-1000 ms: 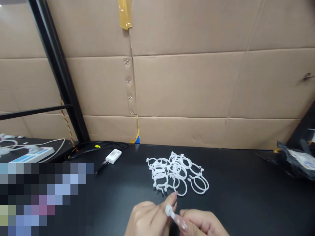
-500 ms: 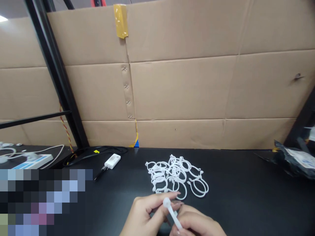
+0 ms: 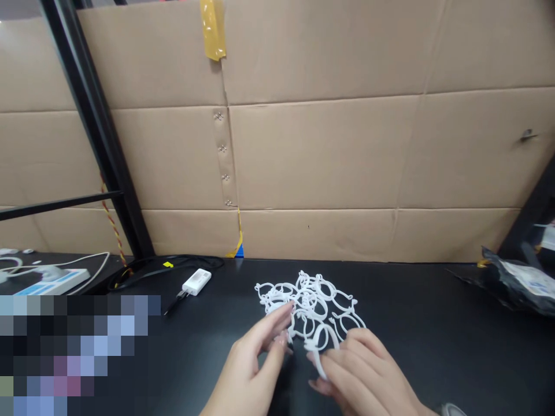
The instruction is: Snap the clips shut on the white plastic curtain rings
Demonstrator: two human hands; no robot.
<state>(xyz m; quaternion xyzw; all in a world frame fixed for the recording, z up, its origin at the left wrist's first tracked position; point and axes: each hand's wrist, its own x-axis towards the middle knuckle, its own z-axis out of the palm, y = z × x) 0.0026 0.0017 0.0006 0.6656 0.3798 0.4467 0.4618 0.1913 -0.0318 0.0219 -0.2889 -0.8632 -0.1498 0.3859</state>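
A tangle of several white plastic curtain rings [image 3: 310, 303] lies on the black table, each a hoop with small knobs at its ends. My right hand [image 3: 359, 370] has its fingers closed round one white curtain ring [image 3: 321, 352], held up just in front of the others. To the left, my left hand [image 3: 255, 358] reaches over the near left edge of the pile. Its index finger and thumb are apart, and I see nothing held in it. The other left fingers are partly hidden behind the thumb.
A white charger [image 3: 196, 282] sits left of the pile, with black cable [image 3: 173, 271] behind it. At far left is a power strip [image 3: 54, 282]; at far right, a black plastic bag [image 3: 515, 283]. A cardboard wall [image 3: 321, 162] stands behind the table.
My hands have moved apart. The ring in my right hand has turned from edge-on to showing its loop. My left hand has let go and shifted left, nearer the pile.
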